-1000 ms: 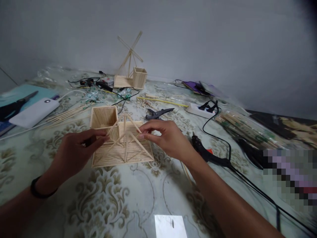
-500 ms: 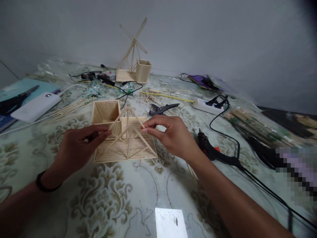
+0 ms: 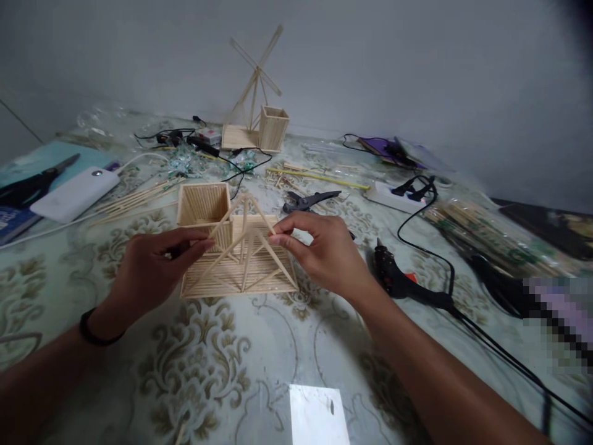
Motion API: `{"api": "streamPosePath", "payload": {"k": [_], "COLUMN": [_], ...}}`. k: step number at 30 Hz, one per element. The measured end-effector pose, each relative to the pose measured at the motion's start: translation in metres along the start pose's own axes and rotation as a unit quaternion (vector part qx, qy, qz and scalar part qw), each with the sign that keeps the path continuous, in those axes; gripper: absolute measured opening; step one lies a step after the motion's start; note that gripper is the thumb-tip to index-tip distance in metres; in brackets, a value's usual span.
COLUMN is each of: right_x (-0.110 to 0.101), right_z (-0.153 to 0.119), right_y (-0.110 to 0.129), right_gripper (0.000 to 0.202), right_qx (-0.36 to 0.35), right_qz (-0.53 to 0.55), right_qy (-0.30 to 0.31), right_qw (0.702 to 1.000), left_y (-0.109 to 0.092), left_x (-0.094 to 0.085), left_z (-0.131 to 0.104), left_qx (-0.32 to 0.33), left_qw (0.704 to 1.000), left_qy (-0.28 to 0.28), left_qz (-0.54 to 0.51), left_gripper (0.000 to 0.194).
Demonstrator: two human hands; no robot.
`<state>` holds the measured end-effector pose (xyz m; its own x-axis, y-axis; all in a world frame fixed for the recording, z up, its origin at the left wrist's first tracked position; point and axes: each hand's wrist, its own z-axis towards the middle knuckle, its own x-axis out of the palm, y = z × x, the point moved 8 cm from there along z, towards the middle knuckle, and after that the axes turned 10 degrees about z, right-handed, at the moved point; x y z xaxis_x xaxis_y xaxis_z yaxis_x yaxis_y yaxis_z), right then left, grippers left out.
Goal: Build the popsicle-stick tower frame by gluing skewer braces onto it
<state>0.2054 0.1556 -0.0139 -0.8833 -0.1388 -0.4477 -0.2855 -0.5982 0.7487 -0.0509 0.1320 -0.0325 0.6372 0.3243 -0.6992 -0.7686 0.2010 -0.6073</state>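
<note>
My left hand (image 3: 155, 259) pinches the lower left end of a peaked stick frame (image 3: 260, 214) made of thin wooden sticks. The frame's right leg is between the thumb and fingers of my right hand (image 3: 324, 253). It stands over a flat base of sticks laid side by side (image 3: 204, 285), behind a similar front stick frame (image 3: 277, 262) that rests on the base. An open square stick box (image 3: 204, 204) sits at the base's back left corner, close to my left fingers. Where the held legs meet the base is partly hidden.
A stick windmill model (image 3: 273, 130) stands by the wall. Pliers (image 3: 311, 201) lie behind my right hand, and a black glue gun (image 3: 393, 275) with its cable lies to the right. A power strip (image 3: 393, 196), bagged sticks (image 3: 486, 238), a white power bank (image 3: 74, 194) and scissors (image 3: 37, 182) surround the work.
The whole view has shifted slightly, so things appear a little further right and higher. Both hands keep their pinch on the peaked stick frame, with little visible movement against the base.
</note>
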Motion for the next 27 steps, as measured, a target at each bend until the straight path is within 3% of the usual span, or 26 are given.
{"api": "streamPosePath", "payload": {"k": [14,23,27], "right_x": [0.001,-0.003,-0.006], "right_z": [-0.002,-0.001,0.0], "right_y": [0.005,-0.019,-0.026], "right_gripper": [0.012,0.004,0.012], "right_qx": [-0.04,0.045,0.074], "right_qz": [-0.022,0.075,0.099], "right_qy": [-0.006,-0.007,0.003], "right_qw": [0.999,0.996,0.992], "left_y": [-0.004,0.002,0.002], "left_x": [-0.001,0.003,0.003], "left_z": [-0.001,-0.003,-0.004], "left_qx": [0.017,0.007,0.008], "left_qw": [1.0,1.0,1.0], "left_qy": [0.007,0.01,0.017], "left_qz": [0.001,0.0,0.009], "left_gripper": [0.029,0.026,0.026]}}
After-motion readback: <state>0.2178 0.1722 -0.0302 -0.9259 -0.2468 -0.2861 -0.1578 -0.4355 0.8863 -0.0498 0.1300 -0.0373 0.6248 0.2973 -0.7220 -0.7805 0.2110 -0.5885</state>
